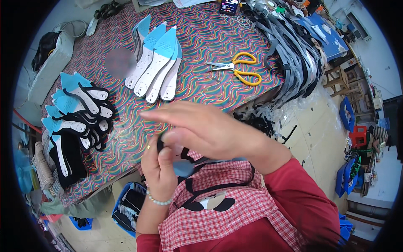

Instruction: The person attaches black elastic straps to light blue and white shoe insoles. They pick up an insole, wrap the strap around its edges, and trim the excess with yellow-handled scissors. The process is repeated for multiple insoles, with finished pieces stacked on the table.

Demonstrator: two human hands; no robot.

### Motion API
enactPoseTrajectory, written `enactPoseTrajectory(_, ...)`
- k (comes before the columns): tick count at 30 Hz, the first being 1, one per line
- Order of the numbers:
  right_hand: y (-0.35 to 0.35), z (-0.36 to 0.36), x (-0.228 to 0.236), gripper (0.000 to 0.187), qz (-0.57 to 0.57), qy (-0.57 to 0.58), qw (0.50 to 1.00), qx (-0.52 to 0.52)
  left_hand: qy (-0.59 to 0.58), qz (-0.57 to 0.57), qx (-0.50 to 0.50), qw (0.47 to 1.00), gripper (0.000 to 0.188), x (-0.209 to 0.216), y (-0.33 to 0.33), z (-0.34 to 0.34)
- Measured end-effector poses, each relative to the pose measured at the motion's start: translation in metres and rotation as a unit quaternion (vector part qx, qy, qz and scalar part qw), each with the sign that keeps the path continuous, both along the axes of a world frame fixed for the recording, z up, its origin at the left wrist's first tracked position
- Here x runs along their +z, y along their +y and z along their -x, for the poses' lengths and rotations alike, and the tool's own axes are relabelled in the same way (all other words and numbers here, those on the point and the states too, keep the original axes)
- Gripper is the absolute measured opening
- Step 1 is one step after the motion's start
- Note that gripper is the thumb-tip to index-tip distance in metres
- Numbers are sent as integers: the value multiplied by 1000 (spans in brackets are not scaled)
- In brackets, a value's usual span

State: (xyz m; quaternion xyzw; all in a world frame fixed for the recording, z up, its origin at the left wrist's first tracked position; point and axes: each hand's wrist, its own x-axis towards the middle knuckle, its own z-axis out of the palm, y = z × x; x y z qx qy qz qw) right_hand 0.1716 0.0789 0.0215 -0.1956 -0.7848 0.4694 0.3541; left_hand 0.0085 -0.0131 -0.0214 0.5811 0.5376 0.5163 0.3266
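Close above my lap, my left hand [159, 168] pinches a black strap [160, 145] and part of a blue-and-white insole [183, 167]. My right hand [205, 128] lies flat across it with the fingers stretched to the left, hiding most of the piece. A fan of white insoles with blue heels [157, 67] lies on the table ahead. At the left, a heap of insoles fitted with black straps [79, 113] is stacked near the table edge.
Yellow-handled scissors [241, 69] rest on the colourful wavy table cover [210, 38]. Black and grey straps [294, 50] hang in a pile at the right edge. A blue bin [126, 208] sits under the table. A phone [229, 6] lies at the far side.
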Motion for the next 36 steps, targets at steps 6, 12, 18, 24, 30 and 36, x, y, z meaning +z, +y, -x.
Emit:
enactPoseTrajectory(6, -52, 29, -52, 36, 76, 45, 979, -186, 26, -113, 34, 993, 54, 3, 22, -2)
enactPoseTrajectory(12, -48, 21, -88, 31, 28, -24, 994, -104, -286, 73, -125, 947, 81, 25, 33, -1)
enactPoseTrajectory(18, -44, 8, -89, 30, 500, 184, 788, 308, -430, 85, -357, 825, 76, 25, 53, 0)
enactPoseTrajectory(24, 23, -19, -78, 26, -43, -103, 981, -158, 298, -230, -259, 890, 57, 97, 56, 30)
enactPoseTrajectory(30, 32, -2, -101, 23, -204, -239, 918, -240, 740, 16, -132, 660, 67, 39, 123, 187)
enactPoseTrajectory(36, 24, 4, -108, 9, 192, 27, 962, -192, 389, 7, -75, 918, 44, -6, 123, 99)
